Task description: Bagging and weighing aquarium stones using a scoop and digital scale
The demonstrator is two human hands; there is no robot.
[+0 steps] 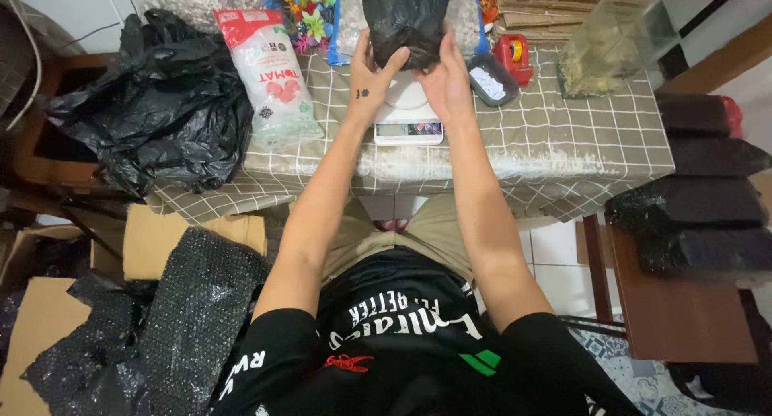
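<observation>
A filled black plastic bag (404,18) stands upright on a small white kitchen scale (408,114) at the upper middle of the frame. The left hand (375,72) and right hand (445,80) clasp its lower sides, fingers curled around it. The scale rests on a checked tablecloth (563,142). Left of it leans a red-and-white printed pouch (269,70), beside crumpled black bags (153,102). A red tape measure (515,55) lies to the right.

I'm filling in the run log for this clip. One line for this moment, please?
left hand: holds black bag | right hand: holds black bag | bag: on white scale | scale: on checked table
</observation>
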